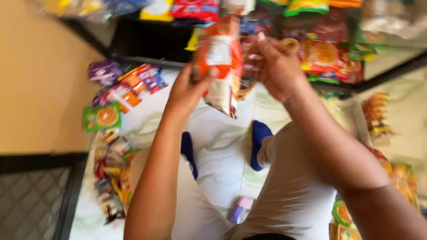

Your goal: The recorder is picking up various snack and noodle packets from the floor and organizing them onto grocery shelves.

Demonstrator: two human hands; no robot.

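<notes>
Floor: pale marbled tiles (222, 146) run from near to far; the person sits on them with legs spread, which leaves a bare strip in the middle.
Shelf: a dark low rack (147, 42) at the far side carries rows of bright snack bags, within arm's reach.
Left pile: small packets (111, 173) lie heaped along the left edge, beside a green sachet with an orange picture (102, 116), out of the way of the legs.
Right pile: more packets (400, 178) lie on the right, partly hidden by the arm.
Orange packet: the orange and white packet (220, 66) hangs upright in the air, far centre, lifted before the shelf.
Left hand: the left hand (189, 91) clasps the packet's left edge, thumb across the front.
Right hand: the right hand (275, 66) is curled beside the packet's right edge; blur hides whether it pinches it.
Small item: a pink and purple object (241, 209) lies near, between the legs.
</notes>
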